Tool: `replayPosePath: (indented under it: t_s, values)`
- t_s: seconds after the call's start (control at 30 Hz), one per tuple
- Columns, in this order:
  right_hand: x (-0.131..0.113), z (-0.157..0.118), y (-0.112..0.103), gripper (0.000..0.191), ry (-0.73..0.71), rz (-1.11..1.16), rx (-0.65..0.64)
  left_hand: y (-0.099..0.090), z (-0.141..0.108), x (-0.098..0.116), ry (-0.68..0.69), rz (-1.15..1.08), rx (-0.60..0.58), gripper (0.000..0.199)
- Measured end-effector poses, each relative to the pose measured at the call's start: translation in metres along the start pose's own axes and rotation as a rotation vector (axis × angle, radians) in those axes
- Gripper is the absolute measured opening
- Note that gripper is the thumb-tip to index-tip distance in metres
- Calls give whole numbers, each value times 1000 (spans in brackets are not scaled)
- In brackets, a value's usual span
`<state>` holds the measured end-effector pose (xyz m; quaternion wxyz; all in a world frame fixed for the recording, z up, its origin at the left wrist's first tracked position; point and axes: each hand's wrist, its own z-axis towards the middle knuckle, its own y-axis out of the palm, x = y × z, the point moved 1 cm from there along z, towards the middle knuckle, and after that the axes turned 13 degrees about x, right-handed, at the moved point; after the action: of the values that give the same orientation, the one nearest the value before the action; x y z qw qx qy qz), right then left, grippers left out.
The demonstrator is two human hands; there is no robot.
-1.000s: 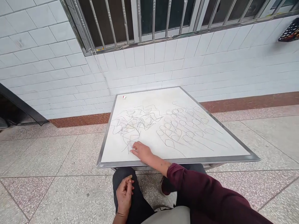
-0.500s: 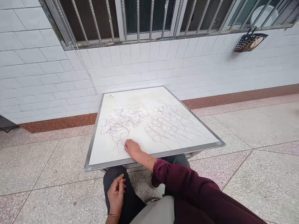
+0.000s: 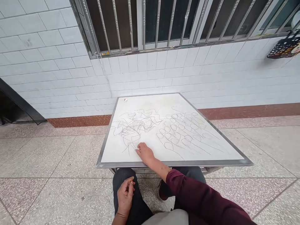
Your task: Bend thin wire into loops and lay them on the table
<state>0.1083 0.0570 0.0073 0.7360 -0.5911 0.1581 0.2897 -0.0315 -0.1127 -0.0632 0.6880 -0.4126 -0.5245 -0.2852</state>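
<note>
My right hand point(image 3: 144, 153) rests on a white drawing board point(image 3: 150, 103) with a metal frame, its fingers curled against the surface near the lower end of a dense pencil-like scribble point(image 3: 133, 128). Whatever lies under those fingers is hidden. To the right of the scribble, rows of looped outlines point(image 3: 180, 132) trail long thin lines. My left hand point(image 3: 125, 197) is above my dark trouser leg point(image 3: 136, 203), off the board, its fingertips pinched on a small tan object point(image 3: 132, 178). A tiny red-and-white object point(image 3: 125, 100) lies at the board's far left corner.
A maroon sleeve point(image 3: 201, 197) covers my right arm. The board's far edge nears a white tiled wall point(image 3: 145, 78) beneath a barred window point(image 3: 142, 22). A black dotted basket point(image 3: 283, 47) hangs at upper right. Speckled floor tiles point(image 3: 51, 159) surround the board.
The view swung left, then came back. My right hand has shifted slightly rightward on the board, while my left hand keeps its pinch above my leg.
</note>
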Motion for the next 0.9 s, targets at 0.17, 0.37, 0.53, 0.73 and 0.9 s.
replayPosePath:
  t_s: [0.17,0.37,0.53,0.73,0.9]
  values:
    - [-3,8,-2,9,20,-34,-49,-1,0,0,8,8,5,41]
    - [-3,5,-5,8,10,-47,-67,-4,0,2,27,21,3,41]
    - [-5,4,-5,8,-18,-72,-98,-4,0,4,45,26,15,40]
    - [-4,-2,-11,7,-57,-59,-123,-6,0,1,64,25,25,39]
    - [-1,2,-12,12,-19,-15,-108,-9,0,-1,73,30,31,40]
